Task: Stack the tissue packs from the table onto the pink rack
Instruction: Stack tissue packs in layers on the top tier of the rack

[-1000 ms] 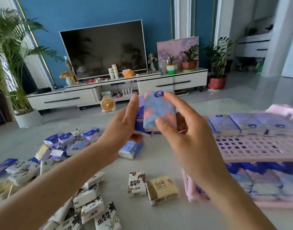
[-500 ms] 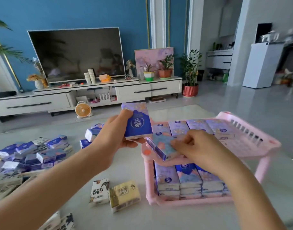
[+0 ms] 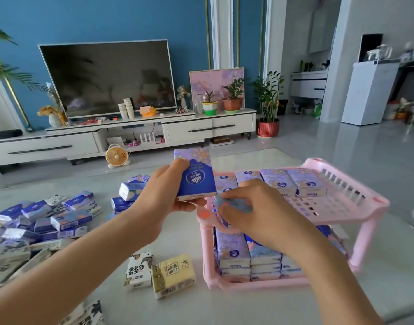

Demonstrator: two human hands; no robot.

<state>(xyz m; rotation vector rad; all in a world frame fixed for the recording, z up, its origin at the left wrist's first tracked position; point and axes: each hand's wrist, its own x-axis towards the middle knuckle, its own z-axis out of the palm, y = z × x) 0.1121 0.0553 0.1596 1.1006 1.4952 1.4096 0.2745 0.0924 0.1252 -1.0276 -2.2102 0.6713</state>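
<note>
Placing step: right hand (image 3: 255, 207) pinches a floral pack (image 3: 236, 204) onto the rack (image 3: 356, 205) top shelf's near-left corner, left hand (image 3: 168, 193) grips a blue pack (image 3: 196, 174) upright just left of the rack; next, likely release, then seat the blue one alongside.

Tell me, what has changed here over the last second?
The right hand carried its pale pack down and to the right, from mid-air beside the other pack to the near left corner of the rack top shelf, and still grips it there. The left hand still holds the blue pack upright. The loose packs stayed put.
</note>
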